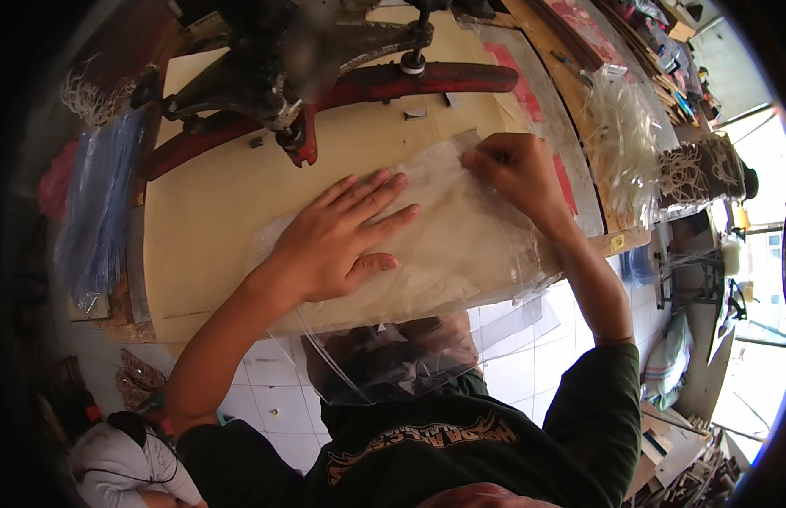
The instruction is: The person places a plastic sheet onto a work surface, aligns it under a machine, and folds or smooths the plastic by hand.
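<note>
A clear plastic sheet [460, 229] lies over the tan board [198, 212] of the work table, and its near part droops past the front edge. My left hand [342, 229] rests flat on the sheet with its fingers spread. At the sheet's far right corner, my right hand [515, 165] is closed, thumb against curled fingers, pinching the plastic there. Beyond both hands stands a dark metal press with a red curved bar [359, 89]. Small dark metal pieces [416, 114] lie on the board just under that bar.
Bundled bluish plastic strips [101, 203] hang at the table's left side. On the right are a heap of clear plastic strips [621, 140] and a bundle of pale cords [702, 169]. A seated person [130, 466] is at the lower left. White floor tiles [278, 406] show below the table.
</note>
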Demonstrator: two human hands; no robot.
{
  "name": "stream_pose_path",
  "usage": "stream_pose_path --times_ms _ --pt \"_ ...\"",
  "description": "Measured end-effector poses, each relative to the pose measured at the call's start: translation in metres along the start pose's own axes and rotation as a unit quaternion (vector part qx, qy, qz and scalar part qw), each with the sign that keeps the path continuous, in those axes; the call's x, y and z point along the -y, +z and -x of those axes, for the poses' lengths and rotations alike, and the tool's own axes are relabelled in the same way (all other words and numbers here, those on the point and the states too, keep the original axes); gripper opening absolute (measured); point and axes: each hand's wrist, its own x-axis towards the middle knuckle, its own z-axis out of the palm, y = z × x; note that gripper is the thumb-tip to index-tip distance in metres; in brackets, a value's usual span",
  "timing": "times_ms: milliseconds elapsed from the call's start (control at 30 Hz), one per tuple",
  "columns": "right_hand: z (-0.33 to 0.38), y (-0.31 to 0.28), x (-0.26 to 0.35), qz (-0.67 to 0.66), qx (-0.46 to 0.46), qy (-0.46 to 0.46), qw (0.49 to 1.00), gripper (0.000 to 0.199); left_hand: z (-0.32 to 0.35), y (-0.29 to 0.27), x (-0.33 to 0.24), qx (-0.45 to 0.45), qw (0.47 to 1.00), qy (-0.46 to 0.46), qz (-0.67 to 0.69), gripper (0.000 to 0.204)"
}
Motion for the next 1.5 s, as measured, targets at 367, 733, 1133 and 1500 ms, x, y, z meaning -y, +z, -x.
stream_pose_path --times_ms 367,733,1133,1500 --pt "0.065 -0.046 0.016 0.097 -0.046 -0.005 0.994 0.029 -0.001 -0.001 0.000 0.006 0.999 -0.027 0.037 0.060" --pt "0.110 -0.052 0.004 -0.303 0.182 0.082 0.932 0.014 -0.001 -0.003 0.007 0.015 0.995 -0.020 0.100 0.067" --pt "0.105 -0.061 -0.005 -0.326 0.250 0.262 0.873 0.020 0.000 -0.002 0.008 0.014 0.995 -0.021 0.101 0.055" --pt "0.108 -0.052 -0.003 -0.362 0.263 0.263 0.855 0.057 0.002 0.004 0.009 0.001 0.995 -0.007 0.100 0.055"
